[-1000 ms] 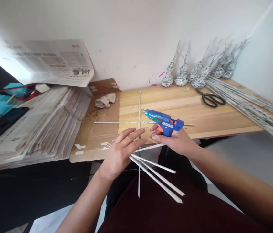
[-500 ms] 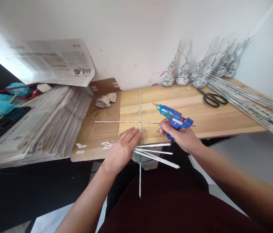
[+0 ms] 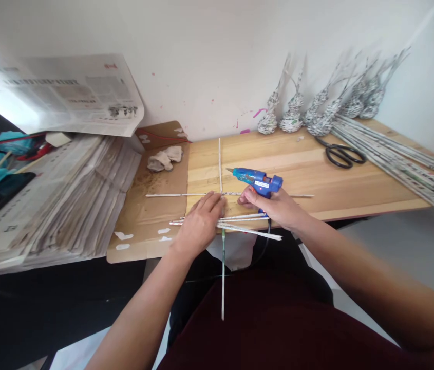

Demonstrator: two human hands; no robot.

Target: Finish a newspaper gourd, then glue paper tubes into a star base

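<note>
My right hand (image 3: 280, 206) is wrapped round the handle of a blue hot glue gun (image 3: 253, 177), its nozzle pointing left just beside the upright stick of a cross. That cross is made of two thin rolled-paper sticks, one running sideways (image 3: 168, 195) and one running front to back (image 3: 220, 162), whose near end sticks out past the table edge. My left hand (image 3: 200, 222) lies just below the crossing, closed over several loose rolled-paper sticks (image 3: 251, 231); their ends fan out to the right. The hand hides the middle of these sticks and part of the cross.
Black scissors (image 3: 343, 155) lie on the wooden board (image 3: 374, 187) beside long paper sticks (image 3: 397, 169). Several woven paper gourd shapes (image 3: 291, 115) stand by the wall. A crumpled cloth (image 3: 165, 158) rests on cardboard (image 3: 151, 205), beside stacked newspapers (image 3: 89, 200).
My left hand has moved up towards the crossing, and the loose sticks have swung up to lie nearly level. The glue gun moved right off the cross, then back left, nearer to it.
</note>
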